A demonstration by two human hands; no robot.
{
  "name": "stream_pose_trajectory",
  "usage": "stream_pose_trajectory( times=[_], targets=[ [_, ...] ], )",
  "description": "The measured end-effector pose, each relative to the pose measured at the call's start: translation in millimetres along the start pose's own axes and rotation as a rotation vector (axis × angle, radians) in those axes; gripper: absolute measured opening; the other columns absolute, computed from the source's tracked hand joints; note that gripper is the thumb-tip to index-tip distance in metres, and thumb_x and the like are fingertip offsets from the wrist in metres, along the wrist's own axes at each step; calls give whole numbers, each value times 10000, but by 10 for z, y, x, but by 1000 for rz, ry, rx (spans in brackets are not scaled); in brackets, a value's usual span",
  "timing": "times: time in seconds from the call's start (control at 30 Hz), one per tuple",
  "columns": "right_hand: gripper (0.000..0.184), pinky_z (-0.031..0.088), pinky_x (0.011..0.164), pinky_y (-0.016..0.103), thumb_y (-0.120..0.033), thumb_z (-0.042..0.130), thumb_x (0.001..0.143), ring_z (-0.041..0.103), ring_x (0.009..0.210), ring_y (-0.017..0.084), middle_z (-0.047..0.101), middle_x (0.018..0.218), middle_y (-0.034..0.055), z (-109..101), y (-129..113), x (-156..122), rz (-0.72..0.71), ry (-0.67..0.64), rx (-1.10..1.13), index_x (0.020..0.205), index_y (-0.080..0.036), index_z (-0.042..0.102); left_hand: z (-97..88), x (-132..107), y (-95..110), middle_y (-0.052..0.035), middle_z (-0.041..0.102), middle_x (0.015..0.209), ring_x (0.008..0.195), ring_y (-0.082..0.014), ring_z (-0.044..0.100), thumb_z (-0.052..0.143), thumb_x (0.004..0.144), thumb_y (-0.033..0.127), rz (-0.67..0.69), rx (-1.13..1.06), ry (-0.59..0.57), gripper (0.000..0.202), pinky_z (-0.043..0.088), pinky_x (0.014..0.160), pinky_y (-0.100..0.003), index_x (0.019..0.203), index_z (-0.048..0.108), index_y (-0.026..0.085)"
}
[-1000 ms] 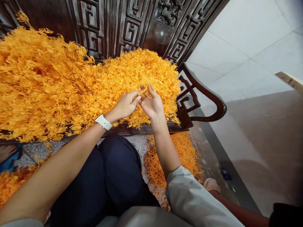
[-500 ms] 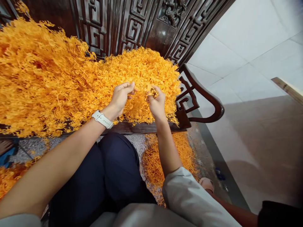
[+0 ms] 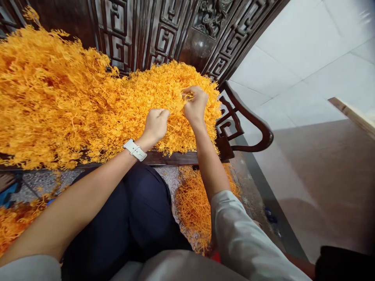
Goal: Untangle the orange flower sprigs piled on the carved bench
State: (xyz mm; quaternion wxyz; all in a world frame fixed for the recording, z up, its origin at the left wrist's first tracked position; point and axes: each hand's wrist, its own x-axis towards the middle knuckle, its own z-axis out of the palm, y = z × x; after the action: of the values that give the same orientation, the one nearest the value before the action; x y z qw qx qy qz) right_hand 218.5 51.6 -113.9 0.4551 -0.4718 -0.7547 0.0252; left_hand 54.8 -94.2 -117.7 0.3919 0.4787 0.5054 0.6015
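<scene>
Over the heap of curly orange plastic-looking strands (image 3: pixel 140 91), both my hands work close together. My left hand (image 3: pixel 156 124), with a pale watch strap on its wrist, is closed in a fist with the thumb on top; whatever lies inside is hidden. A little further up and to the right, my right hand (image 3: pixel 197 103) is closed on an orange curly strand piece (image 3: pixel 188 96), which pokes out between thumb and fingers.
The heap lies on a dark carved wooden bench (image 3: pixel 172 158) with a fretwork back (image 3: pixel 164 37) and curved armrest (image 3: pixel 265 136). More thin orange strands (image 3: pixel 191 203) pile on the floor below. Another person's dark-clothed knee (image 3: pixel 342 263) shows at lower right.
My right hand has risen and turned, still with the orange piece. My left hand has shifted slightly right and down, its fingers now curled into a fist.
</scene>
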Motion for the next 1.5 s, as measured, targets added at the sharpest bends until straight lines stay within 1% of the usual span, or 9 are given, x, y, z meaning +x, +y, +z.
stream_pose_trajectory(
  times=[0.1, 0.2, 0.37, 0.47, 0.6, 0.73, 0.9, 1.13, 1.5],
  targets=[
    [144, 558, 936, 450, -153, 611, 941, 632, 885, 223, 697, 915, 98, -94, 215, 287, 99, 49, -153, 815, -183, 675, -102, -40, 5, 35, 279, 527, 522, -111, 266, 547, 880, 88, 32, -26, 53, 454, 174, 542, -336, 533, 283, 212],
    [155, 546, 1000, 500, -280, 663, 972, 669, 944, 269, 721, 956, 116, -224, 311, 466, -8, -76, -160, 876, -180, 731, -213, 9, -29, 31, 303, 557, 537, -117, 292, 544, 921, 117, 48, -61, 132, 445, 202, 540, -328, 570, 290, 217],
    [678, 528, 1100, 547, -775, 447, 999, 673, 1201, 323, 706, 1248, 149, -250, 315, 593, -138, -201, 36, 1267, -217, 723, -259, 199, -146, 22, 358, 588, 547, -123, 331, 545, 992, 202, 100, -87, 167, 409, 267, 551, -311, 600, 429, 205],
    [851, 447, 1202, 581, -901, 392, 925, 569, 1405, 339, 609, 1479, 148, -249, 304, 602, -98, -239, 85, 1420, -253, 639, -247, 216, -175, 33, 333, 573, 521, -121, 307, 558, 1014, 282, 83, -91, 132, 369, 246, 540, -314, 655, 576, 197],
    [814, 437, 1207, 579, -897, 412, 925, 582, 1376, 331, 655, 1409, 127, -297, 115, 429, -65, -187, 159, 1328, -248, 694, -268, 171, -143, 49, 266, 538, 500, -120, 272, 573, 1023, 331, 136, -10, 107, 364, 210, 542, -320, 692, 641, 194],
    [691, 597, 860, 427, -827, 390, 988, 689, 1019, 242, 709, 1165, 95, -269, -239, 98, -7, -343, 414, 1245, -272, 710, -292, 175, -120, 50, 268, 529, 493, -120, 264, 576, 1023, 334, 141, 14, 87, 365, 197, 535, -318, 702, 673, 190],
    [525, 491, 713, 344, -757, 600, 950, 583, 817, 169, 631, 938, 40, -55, -479, -158, -75, -465, 507, 1074, -251, 665, -291, 185, -107, 36, 326, 521, 502, -122, 299, 564, 1021, 319, 155, 30, 30, 397, 228, 530, -315, 664, 676, 186],
    [579, 198, 497, 291, -783, 692, 864, 198, 513, 98, 276, 608, -82, 5, -511, -195, 131, -350, 733, 860, -262, 439, -347, 146, -45, 40, 271, 533, 520, -107, 245, 690, 958, 433, 197, 121, 41, 594, 183, 533, -327, 537, 342, 198],
    [704, 333, 494, 303, -958, 578, 773, 385, 509, 129, 365, 665, -48, 157, -47, 148, 280, -56, 615, 927, -287, 430, -179, -84, 25, 33, 242, 510, 497, -115, 247, 592, 993, 380, 283, 276, -104, 576, 161, 533, -334, 546, 275, 202]
  ],
)
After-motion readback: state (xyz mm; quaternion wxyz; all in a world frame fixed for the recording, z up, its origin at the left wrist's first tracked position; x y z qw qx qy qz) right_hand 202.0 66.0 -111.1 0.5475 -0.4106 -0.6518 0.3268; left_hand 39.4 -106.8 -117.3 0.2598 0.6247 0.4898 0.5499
